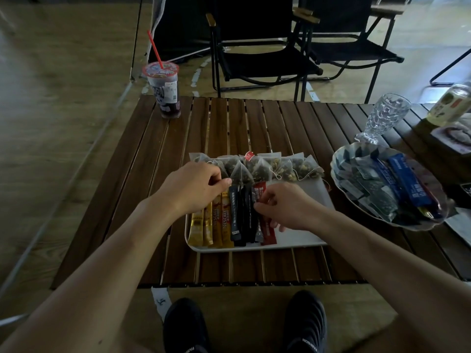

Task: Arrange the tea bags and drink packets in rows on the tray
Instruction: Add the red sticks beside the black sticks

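Shoes (183, 324) are showing below the table (153, 174). On the tray (305, 233), the right hand (288, 207) is pinching packets (237, 220); the left hand (193, 189) is pinching tea bags (267, 166) behind. Packet row is reaching midway; the dish (334, 164) is holding more.

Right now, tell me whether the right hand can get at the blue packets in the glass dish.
Probably yes. The right hand pinches the red packet on the tray; the blue packets lie uncovered in the glass dish just to its right, nothing standing between.
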A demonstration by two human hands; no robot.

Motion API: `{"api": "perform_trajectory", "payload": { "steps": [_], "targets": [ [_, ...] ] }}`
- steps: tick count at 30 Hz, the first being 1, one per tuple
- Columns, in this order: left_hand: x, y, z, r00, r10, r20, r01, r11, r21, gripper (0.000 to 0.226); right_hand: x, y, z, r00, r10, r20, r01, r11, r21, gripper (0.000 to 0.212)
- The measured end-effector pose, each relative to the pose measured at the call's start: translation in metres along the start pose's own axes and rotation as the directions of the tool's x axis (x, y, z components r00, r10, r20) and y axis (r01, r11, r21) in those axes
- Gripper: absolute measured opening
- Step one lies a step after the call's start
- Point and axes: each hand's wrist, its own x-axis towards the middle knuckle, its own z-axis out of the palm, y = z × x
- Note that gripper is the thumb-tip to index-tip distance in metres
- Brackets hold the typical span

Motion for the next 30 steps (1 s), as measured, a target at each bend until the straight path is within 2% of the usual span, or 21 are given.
{"api": "perform_trajectory", "payload": {
  "steps": [7, 10, 13, 16, 22, 24, 26, 28, 30],
  "targets": [
    [-0.001, -0.001, -0.001, 1.0, -0.005, 0.012, 0.005, 1.0, -0.006, 0.031, -0.002, 0.001, -0.004, 1.0, -0.014, 0.011, 0.014, 0.999, 0.031, 0.02],
    [0.0, -0.002, -0.001, 1.0, -0.002, 0.004, 0.002, 1.0, 0.002, 0.031, -0.001, 0.003, -0.009, 0.999, 0.013, -0.034, -0.011, 0.998, 0.061, 0.016],
    [0.002, -0.006, -0.001, 1.0, -0.011, -0.014, 0.011, 1.0, -0.004, 0.03, 0.001, 0.009, -0.012, 0.996, 0.07, -0.046, -0.069, 0.997, 0.019, 0.021],
    [0.003, -0.013, 0.0, 0.999, -0.02, -0.026, 0.02, 1.0, -0.007, 0.029, 0.003, 0.015, -0.009, 0.99, 0.137, 0.025, -0.136, 0.989, -0.059, 0.028],
    [0.003, -0.015, 0.001, 0.999, -0.024, -0.023, 0.024, 1.0, 0.003, 0.03, 0.004, 0.019, -0.012, 0.993, 0.111, 0.03, -0.108, 0.991, -0.081, 0.032],
    [0.004, -0.015, -0.001, 0.997, -0.069, -0.02, 0.07, 0.996, 0.055, 0.031, 0.004, 0.019, -0.011, 0.992, 0.114, 0.055, -0.108, 0.989, -0.1, 0.033],
    [0.004, -0.019, -0.003, 0.984, -0.178, 0.008, 0.175, 0.974, 0.145, 0.033, 0.005, 0.019, -0.01, 0.99, 0.12, 0.075, -0.113, 0.99, -0.086, 0.033],
    [0.003, -0.023, -0.006, 0.947, -0.308, 0.093, 0.284, 0.935, 0.213, 0.039, 0.006, 0.018, -0.01, 0.988, 0.116, 0.1, -0.111, 0.992, -0.058, 0.033],
    [0.003, -0.024, -0.004, 0.897, -0.376, 0.231, 0.336, 0.921, 0.196, 0.044, 0.007, 0.017, -0.01, 0.987, 0.113, 0.116, -0.111, 0.993, -0.028, 0.033]
  ]
}}
